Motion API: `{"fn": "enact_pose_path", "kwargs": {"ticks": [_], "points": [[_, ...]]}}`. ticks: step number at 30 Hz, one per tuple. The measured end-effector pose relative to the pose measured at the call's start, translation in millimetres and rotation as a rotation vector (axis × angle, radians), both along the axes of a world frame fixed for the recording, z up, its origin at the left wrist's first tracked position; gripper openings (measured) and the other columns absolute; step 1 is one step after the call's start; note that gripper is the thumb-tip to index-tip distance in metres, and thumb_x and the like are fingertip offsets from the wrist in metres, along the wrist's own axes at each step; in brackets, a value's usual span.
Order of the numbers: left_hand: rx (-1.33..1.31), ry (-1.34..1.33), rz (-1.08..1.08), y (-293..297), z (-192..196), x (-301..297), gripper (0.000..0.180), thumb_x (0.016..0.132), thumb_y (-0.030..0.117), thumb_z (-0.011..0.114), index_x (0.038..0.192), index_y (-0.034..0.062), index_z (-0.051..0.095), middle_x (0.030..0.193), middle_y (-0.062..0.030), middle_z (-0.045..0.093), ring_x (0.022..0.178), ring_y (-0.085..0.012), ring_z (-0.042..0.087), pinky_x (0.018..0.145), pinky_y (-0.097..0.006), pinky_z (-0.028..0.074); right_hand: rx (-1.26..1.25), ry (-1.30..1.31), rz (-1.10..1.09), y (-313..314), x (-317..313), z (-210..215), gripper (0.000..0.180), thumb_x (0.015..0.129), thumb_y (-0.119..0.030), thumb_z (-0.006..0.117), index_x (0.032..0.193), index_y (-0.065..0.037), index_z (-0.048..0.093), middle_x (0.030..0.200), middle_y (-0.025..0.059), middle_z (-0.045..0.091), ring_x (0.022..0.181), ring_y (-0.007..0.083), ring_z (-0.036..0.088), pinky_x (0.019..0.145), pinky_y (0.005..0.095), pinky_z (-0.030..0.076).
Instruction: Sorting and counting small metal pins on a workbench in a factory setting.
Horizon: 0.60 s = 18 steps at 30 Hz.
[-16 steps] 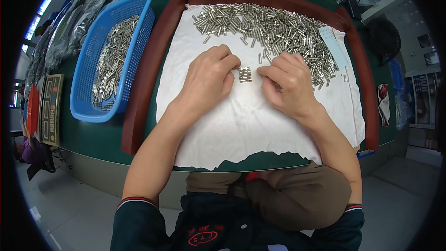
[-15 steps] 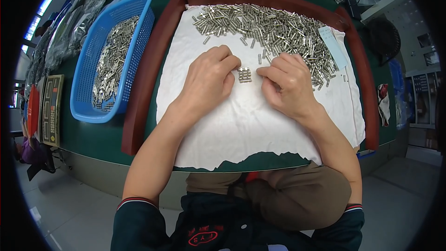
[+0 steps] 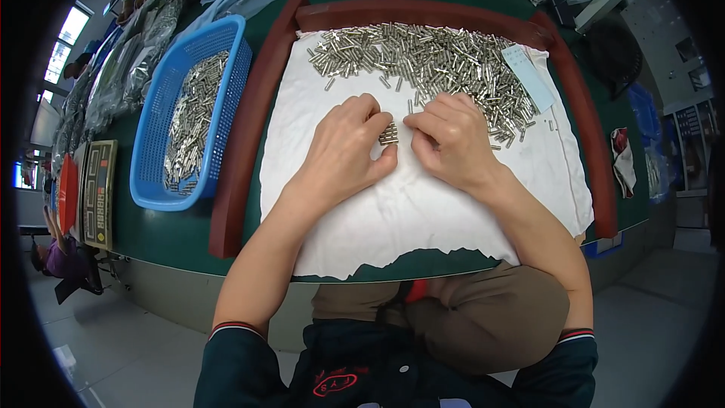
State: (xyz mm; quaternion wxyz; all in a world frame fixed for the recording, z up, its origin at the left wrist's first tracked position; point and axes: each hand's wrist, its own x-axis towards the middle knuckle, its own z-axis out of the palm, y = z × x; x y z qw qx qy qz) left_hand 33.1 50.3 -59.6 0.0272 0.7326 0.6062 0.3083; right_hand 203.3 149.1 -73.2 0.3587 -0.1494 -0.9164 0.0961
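A small neat block of short shiny metal pins (image 3: 389, 134) lies on the white cloth (image 3: 400, 219), its left part covered by my left hand (image 3: 343, 143). The left index finger is at the block's upper edge and the thumb at its lower edge, the fingers curled about it. Just to the right, apart from the block, my right hand (image 3: 457, 140) is closed, thumb and fingers bent together. Whatever its fingertips hold, if anything, is hidden or too small to name. Beyond both hands spreads a large loose pile of the same metal pins (image 3: 445, 60).
A dark red wooden frame (image 3: 253, 136) borders the cloth on the left, far and right sides. Left of it stands a blue perforated basket (image 3: 141, 174) holding many pins. A pale blue paper slip (image 3: 529, 79) lies on the pile's right side. Plastic-bagged goods (image 3: 128, 79) line the far left.
My left hand has closed in around the pin block, its thumb coming to the lower edge. My right hand stays closed beside it. The whole view has shifted slightly.
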Motion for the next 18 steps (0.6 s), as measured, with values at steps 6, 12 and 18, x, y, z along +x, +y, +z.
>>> {"fn": "enact_pose_path", "kwargs": {"ticks": [6, 12, 18], "points": [[-0.013, 0.142, 0.028, -2.8, 3.1, 9.1, 0.024, 0.072, 0.008, 0.067, 0.095, -0.0018, 0.067, 0.091, -0.0127, 0.060, 0.082, -0.0287, 0.060, 0.072, -0.039, 0.051, 0.019, 0.040, 0.000, 0.6, -1.2, -6.7, 0.013, 0.066, -0.002, 0.065, 0.078, -0.005, 0.069, 0.066, 0.0055, 0.059, 0.067, 0.0228, 0.057, 0.064, 0.0362, 0.042], [-0.108, 0.385, 0.051, -1.4, 13.1, 19.0, 0.013, 0.076, 0.007, 0.066, 0.084, -0.0023, 0.062, 0.086, -0.0139, 0.057, 0.081, -0.0295, 0.060, 0.071, -0.040, 0.052, -0.003, 0.108, 0.002, 0.9, -1.4, -8.3, 0.008, 0.067, -0.003, 0.064, 0.074, -0.005, 0.067, 0.065, 0.0065, 0.061, 0.068, 0.0237, 0.058, 0.065, 0.0373, 0.042], [-0.169, 0.594, 0.022, 6.8, 8.7, 22.8, 0.009, 0.073, 0.005, 0.065, 0.078, -0.0011, 0.060, 0.084, -0.0151, 0.058, 0.081, -0.0291, 0.062, 0.070, -0.038, 0.053, -0.059, 0.144, -0.013, 3.1, 1.5, -9.4, 0.009, 0.068, -0.001, 0.064, 0.075, -0.004, 0.069, 0.067, 0.0087, 0.065, 0.066, 0.0255, 0.061, 0.065, 0.0382, 0.045]]}}
